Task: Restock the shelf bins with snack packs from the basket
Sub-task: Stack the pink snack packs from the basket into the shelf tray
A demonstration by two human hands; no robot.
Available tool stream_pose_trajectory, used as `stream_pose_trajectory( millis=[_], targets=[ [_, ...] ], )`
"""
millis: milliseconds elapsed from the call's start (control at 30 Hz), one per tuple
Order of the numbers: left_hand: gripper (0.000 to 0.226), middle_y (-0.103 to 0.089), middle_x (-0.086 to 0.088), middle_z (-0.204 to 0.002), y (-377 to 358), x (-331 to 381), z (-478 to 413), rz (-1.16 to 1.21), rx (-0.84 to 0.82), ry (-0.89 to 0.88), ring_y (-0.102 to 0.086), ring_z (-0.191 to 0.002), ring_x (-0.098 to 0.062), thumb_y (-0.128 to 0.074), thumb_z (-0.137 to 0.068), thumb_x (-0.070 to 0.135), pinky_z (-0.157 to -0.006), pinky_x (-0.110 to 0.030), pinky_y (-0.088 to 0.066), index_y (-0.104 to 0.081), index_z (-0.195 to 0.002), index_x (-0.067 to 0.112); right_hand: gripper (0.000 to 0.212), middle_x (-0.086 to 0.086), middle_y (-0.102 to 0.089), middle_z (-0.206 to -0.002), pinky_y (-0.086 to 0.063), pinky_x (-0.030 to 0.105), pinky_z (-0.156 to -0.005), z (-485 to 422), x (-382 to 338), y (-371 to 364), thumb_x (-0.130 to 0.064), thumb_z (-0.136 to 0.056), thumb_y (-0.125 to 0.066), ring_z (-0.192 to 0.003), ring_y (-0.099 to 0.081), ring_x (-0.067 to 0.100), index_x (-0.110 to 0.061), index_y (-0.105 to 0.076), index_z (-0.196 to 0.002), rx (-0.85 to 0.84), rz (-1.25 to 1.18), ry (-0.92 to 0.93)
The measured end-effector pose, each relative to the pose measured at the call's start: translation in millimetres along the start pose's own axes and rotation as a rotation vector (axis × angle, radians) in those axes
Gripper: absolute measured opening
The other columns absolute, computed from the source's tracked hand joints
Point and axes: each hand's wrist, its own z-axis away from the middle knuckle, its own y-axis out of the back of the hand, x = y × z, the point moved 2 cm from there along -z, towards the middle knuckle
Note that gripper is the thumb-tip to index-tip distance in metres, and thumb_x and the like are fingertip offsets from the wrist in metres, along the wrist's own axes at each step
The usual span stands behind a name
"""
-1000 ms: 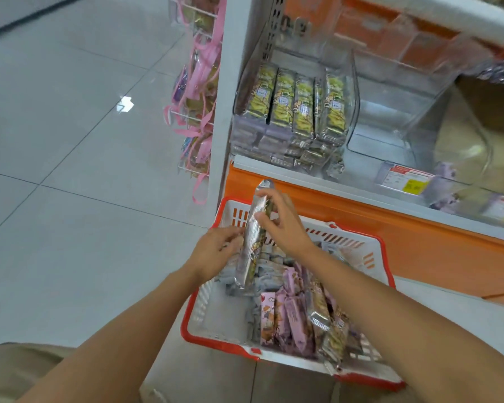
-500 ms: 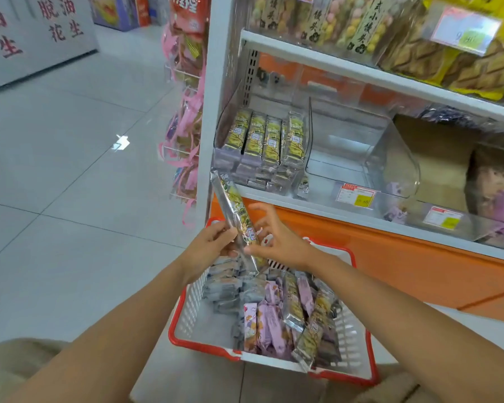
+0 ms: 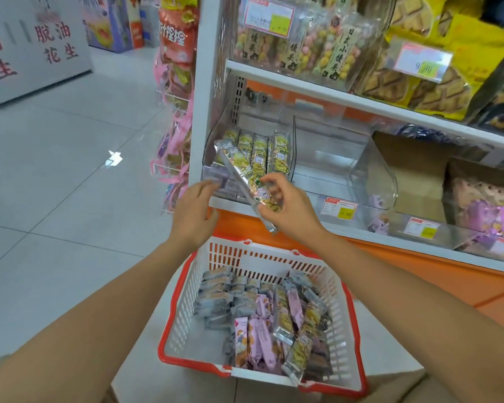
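Snack pack [image 3: 240, 170], long and silvery with a yellow-green print, is slanted just left of the frame's centre, its top end up against the front of the clear shelf bin [image 3: 213, 135] where matching packs [image 3: 259, 149] stand in rows. A second ago I had it low over the basket [image 3: 184, 312] with both hands on it; now it is up at bin height and only one hand has it, so I judge this pack is about to go in beside the others. My right hand [image 3: 291, 210] pinches its lower half between thumb and curled fingers. My left hand [image 3: 194, 212] has let go and is loosely spread, holding nothing, fingertips near the bin's lower front; whether they touch it I cannot tell. The basket at lower centre holds many more packs.
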Motion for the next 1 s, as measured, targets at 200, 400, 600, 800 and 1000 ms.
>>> stream_pose_trajectory(
  millis=[200, 400, 600, 800, 1000],
  targets=[
    [0.068, -0.012, -0.003, -0.164, 2.5, 0.9, -37.4, -0.259, -0.088, -0.118, -0.002, -0.152, -0.023, -0.055, -0.093, 0.014, -0.121, -0.045, -0.008, -0.026, -0.154, 0.018, 0.036, -0.011, -0.049, -0.074, -0.039, 0.025, -0.055, -59.6, -3.4, 18.7, -0.023, -0.086, -0.067, -0.062, -0.047, 0.007, -0.018, -0.056, -0.12, 0.133, 0.095, -0.132],
    [0.073, -0.016, -0.006, -0.163, -13.9, -10.2, -50.9, -0.344, -0.108, -0.22, -0.004, -0.151, -0.025, -0.056, -0.09, 0.015, -0.12, -0.042, 0.001, -0.023, -0.155, 0.018, 0.042, 0.017, -0.072, -0.094, -0.051, 0.034, -0.081, -116.3, 2.0, 19.3, -0.03, -0.085, -0.064, -0.092, -0.067, 0.029, -0.006, -0.06, -0.12, 0.112, 0.246, -0.316],
    [0.078, -0.035, -0.007, -0.156, -22.7, -21.8, -51.1, -0.357, -0.057, -0.262, -0.023, -0.147, -0.029, -0.063, -0.077, 0.009, -0.12, -0.05, -0.011, -0.037, -0.151, 0.017, 0.029, 0.01, -0.057, -0.067, -0.033, 0.03, -0.05, -144.9, 5.7, 1.2, -0.028, -0.088, -0.063, -0.074, -0.058, 0.03, -0.003, -0.057, -0.074, 0.128, 0.366, -0.377],
    [0.078, -0.035, -0.007, -0.155, -29.2, -22.7, -50.1, -0.352, -0.035, -0.252, -0.022, -0.147, -0.028, -0.062, -0.076, 0.007, -0.12, -0.05, -0.009, -0.038, -0.15, 0.016, 0.037, 0.026, -0.049, -0.126, -0.043, 0.031, -0.078, -151.5, 7.6, -16.0, -0.035, -0.092, -0.059, -0.108, -0.056, 0.032, -0.004, -0.052, -0.072, 0.036, 0.521, -0.351],
    [0.079, -0.033, -0.007, -0.157, -28.2, -20.9, -49.1, -0.352, -0.055, -0.241, -0.019, -0.148, -0.028, -0.061, -0.077, 0.007, -0.119, -0.051, -0.01, -0.035, -0.151, 0.017, 0.049, 0.025, -0.052, -0.124, -0.043, 0.034, -0.088, -148.5, 10.3, -14.9, -0.037, -0.094, -0.057, -0.113, -0.052, 0.035, -0.007, -0.042, -0.059, 0.007, 0.56, -0.315]
  ],
)
